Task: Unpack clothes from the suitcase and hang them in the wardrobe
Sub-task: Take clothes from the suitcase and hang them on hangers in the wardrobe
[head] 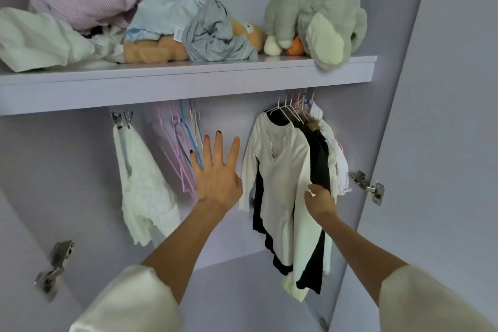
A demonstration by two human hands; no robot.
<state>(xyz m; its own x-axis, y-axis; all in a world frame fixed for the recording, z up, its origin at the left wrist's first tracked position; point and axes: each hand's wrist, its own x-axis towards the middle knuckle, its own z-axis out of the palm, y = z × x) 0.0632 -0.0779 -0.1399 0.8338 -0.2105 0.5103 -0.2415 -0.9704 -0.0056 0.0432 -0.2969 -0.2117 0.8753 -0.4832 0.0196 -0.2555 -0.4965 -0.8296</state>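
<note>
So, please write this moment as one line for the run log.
left hand: open, fingers spread, by empty hangers | right hand: pinching white top on rail | stage: hanging

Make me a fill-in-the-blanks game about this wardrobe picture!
1. The grey plush elephant sits on the ______ above the hanging clothes.
2. The left hand is spread open in front of the empty pink and blue ______.
3. The right hand touches the sleeve of the ______ long-sleeved top hanging on the rail.
4. The small white garment on the left hangs from two metal ______.

Missing words: shelf; hangers; white; clips
</note>
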